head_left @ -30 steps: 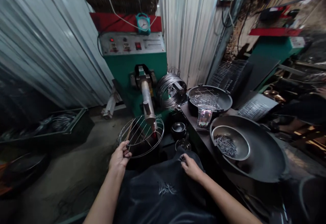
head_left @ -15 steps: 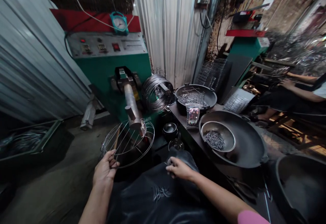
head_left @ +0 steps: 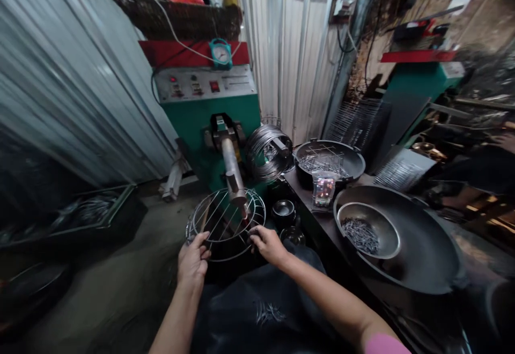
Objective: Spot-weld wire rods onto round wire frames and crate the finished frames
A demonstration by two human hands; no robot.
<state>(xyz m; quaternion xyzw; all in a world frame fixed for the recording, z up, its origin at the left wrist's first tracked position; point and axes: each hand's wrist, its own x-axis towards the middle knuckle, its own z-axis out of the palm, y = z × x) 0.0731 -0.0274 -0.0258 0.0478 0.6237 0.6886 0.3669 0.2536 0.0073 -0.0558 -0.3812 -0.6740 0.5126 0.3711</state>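
My left hand point(head_left: 193, 260) is closed on the near left rim of a round wire rack point(head_left: 215, 260), a basket-like frame of metal rings and cross wires. A thin wooden stick point(head_left: 205, 215) stands by the thumb of this hand. The rack hangs under the metal arm of a spot welder point(head_left: 233, 174), whose tip is at the rack's right side. My right hand point(head_left: 263, 242) is pinched near that tip, at the right rim; whatever lies between its fingertips is too small to make out. Several short bent wires point(head_left: 269, 314) lie on the dark apron point(head_left: 225, 322) across my lap.
To the right, a steel bowl of short metal pieces point(head_left: 392, 233) sits in a wide black pan point(head_left: 434, 260). Behind are another pan point(head_left: 354, 163), a phone in clear wrap point(head_left: 324, 190) and a wire coil point(head_left: 267, 153). A green bin point(head_left: 120, 206) stands left. Another person's hand point(head_left: 505, 139) is far right.
My right hand has moved from above my lap up to the rack's right rim near the welder tip. My left hand still holds the rack. The view has turned left.
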